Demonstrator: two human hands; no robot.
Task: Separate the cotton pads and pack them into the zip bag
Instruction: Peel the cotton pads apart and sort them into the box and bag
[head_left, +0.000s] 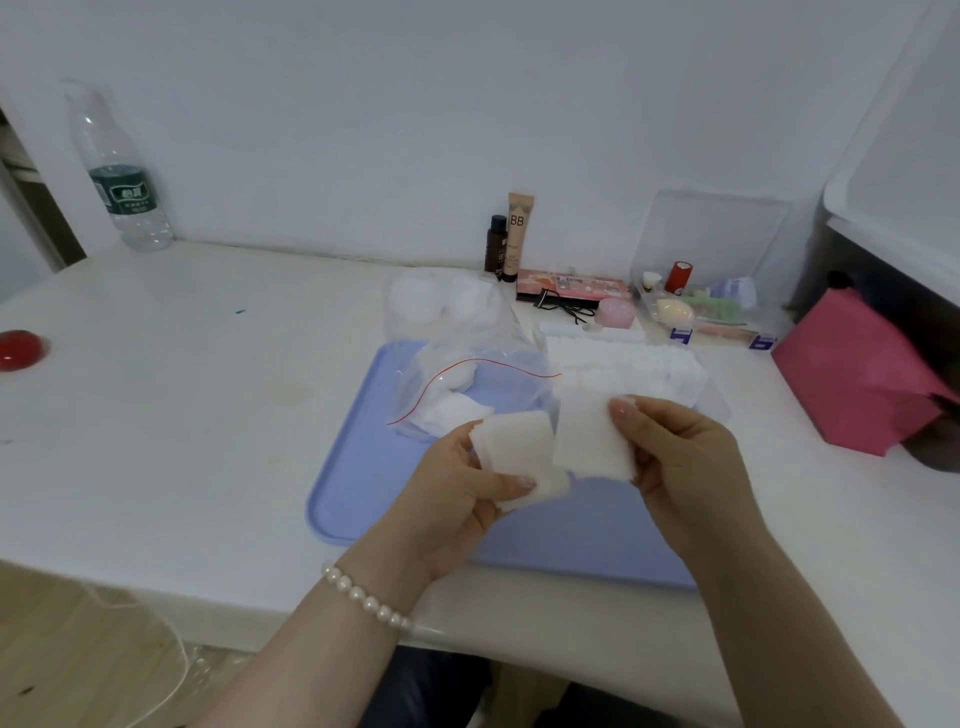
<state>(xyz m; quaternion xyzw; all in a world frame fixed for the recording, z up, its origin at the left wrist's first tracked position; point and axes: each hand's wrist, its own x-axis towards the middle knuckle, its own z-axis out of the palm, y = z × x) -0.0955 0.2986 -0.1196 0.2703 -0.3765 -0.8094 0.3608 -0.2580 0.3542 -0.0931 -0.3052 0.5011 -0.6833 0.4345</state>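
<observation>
My left hand (457, 493) grips a small stack of square white cotton pads (517, 447), thumb pressed on its lower edge. My right hand (680, 462) pinches a single square pad (589, 441) just to the right of that stack. Both hands hover over a blue tray (363, 467). A clear zip bag (467, 374) with a red seal line lies on the tray's far left part, with a few pads inside. A pack of stacked cotton pads (623, 364) rests at the tray's far right.
A water bottle (117, 171) stands at the back left and a red round object (18, 349) lies at the left edge. Cosmetics tubes (511, 239), a palette (571, 288), a clear organiser (711, 306) and a pink box (857, 374) crowd the back right.
</observation>
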